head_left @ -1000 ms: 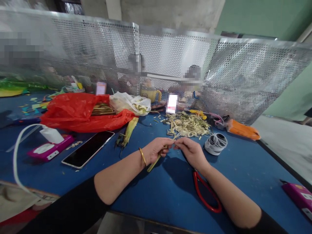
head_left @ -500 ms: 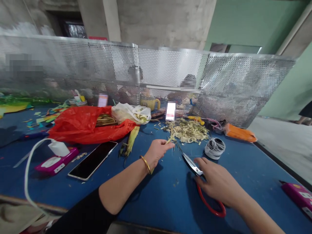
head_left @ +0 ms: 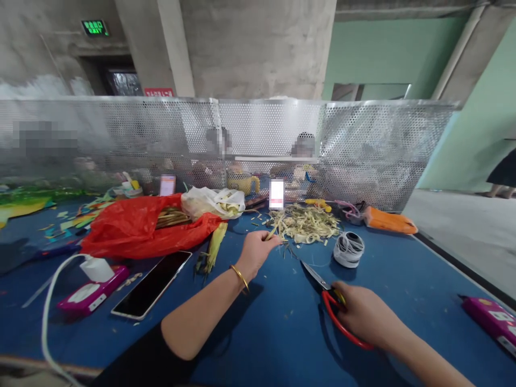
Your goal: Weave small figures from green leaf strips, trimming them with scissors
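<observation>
My left hand (head_left: 258, 250), with a gold bangle at the wrist, is closed in a pinch on a pale dried husk strip (head_left: 271, 233). Dark thin ends lie on the table just beyond its fingertips. My right hand (head_left: 358, 312) grips the handle of red-handled scissors (head_left: 316, 276), whose blades look closed and point away toward the dark ends. Behind both hands is a loose heap of pale husk shreds (head_left: 308, 223). A spool of white cord (head_left: 349, 250) stands beyond the right hand, apart from it.
On the left lie a phone (head_left: 153, 285), a purple power strip (head_left: 94, 290) with a white plug, a red plastic bag (head_left: 124, 226) and a husk bundle (head_left: 215, 247). An orange packet (head_left: 391, 221) sits at the right. A perforated metal divider (head_left: 270, 126) stands behind; people are beyond it.
The view has tilted up slightly. My right hand has slid back along the scissors toward the handle, and a yellow part of the handle now shows. My left hand keeps its pinch.
</observation>
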A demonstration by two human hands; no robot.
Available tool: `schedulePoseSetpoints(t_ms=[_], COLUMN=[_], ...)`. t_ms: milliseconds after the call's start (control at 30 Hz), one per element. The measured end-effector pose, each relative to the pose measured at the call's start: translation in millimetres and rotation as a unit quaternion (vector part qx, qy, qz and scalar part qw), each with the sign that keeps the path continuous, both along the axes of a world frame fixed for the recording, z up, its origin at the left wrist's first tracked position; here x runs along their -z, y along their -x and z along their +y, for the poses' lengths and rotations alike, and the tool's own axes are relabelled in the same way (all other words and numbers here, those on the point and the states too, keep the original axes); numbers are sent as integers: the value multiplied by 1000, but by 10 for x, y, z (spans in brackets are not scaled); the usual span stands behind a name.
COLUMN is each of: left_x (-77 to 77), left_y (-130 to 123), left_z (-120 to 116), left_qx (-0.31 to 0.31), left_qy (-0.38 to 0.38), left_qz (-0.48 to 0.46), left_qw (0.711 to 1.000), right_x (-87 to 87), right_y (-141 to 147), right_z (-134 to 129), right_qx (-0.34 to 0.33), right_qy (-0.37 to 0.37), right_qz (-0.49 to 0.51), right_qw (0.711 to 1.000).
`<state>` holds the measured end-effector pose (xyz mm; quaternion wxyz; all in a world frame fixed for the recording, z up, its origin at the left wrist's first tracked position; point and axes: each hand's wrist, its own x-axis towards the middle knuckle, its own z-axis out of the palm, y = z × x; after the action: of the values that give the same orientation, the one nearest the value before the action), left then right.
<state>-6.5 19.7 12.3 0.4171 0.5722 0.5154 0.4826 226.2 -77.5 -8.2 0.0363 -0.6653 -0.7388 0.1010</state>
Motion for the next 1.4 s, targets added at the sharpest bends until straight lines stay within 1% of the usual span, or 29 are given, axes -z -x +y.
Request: schedulePoseSetpoints(t_ms=[67, 100, 133, 167, 233, 300, 367, 433, 467, 533, 633, 800, 933, 1000, 1200, 1400], left_x=[-41, -57, -72, -83, -99, -101, -84, -51, -30, 13, 62, 121, 158, 161, 142, 162], left_y=[2, -4, -17, -34, -78, -116, -127, -105, -85, -41, -9, -71, -112, -121, -163, -199], left_z=[85, 139, 200, 265, 396, 512, 601, 661, 683, 715, 752, 784, 763, 738, 652, 598], left_qx=[-11, -18, -25, -31, -38, -39, -41, -48, -52, -62, -75, -73, -55, -50, -45, -19], left_qy=[-19, -28, -39, -49, -67, -76, -79, -77, -75, -71, -67, -93, -107, -104, -99, -101], left_qz=[15, 24, 33, 40, 48, 45, 42, 41, 42, 46, 60, 109, 137, 140, 164, 178], left_qw=[1000, 999, 998, 997, 996, 995, 995, 995, 995, 994, 993, 987, 983, 983, 981, 979], right_x=[-2, -20, -51, -94, -204, -319, -399, -421, -411, -358, -258, -134, -79, -82, -147, -201], right_y=[-84, -103, -99, -70, 53, 230, 407, 539, 581, 614, 590, 590, 625, 630, 642, 646], right_z=[16, 29, 47, 72, 147, 254, 373, 469, 498, 511, 463, 444, 482, 485, 465, 488], right_qx=[2, 5, 11, 16, 21, 11, 11, 32, 39, 41, 24, 36, 26, 33, 50, 63], right_qy=[4, 18, 39, 62, 91, 89, 89, 101, 108, 123, 150, 222, 232, 231, 235, 213], right_qz=[122, 203, 293, 380, 533, 637, 718, 764, 779, 797, 806, 803, 814, 814, 802, 798], right_qw=[993, 979, 955, 923, 841, 765, 690, 636, 617, 590, 572, 551, 531, 532, 547, 560])
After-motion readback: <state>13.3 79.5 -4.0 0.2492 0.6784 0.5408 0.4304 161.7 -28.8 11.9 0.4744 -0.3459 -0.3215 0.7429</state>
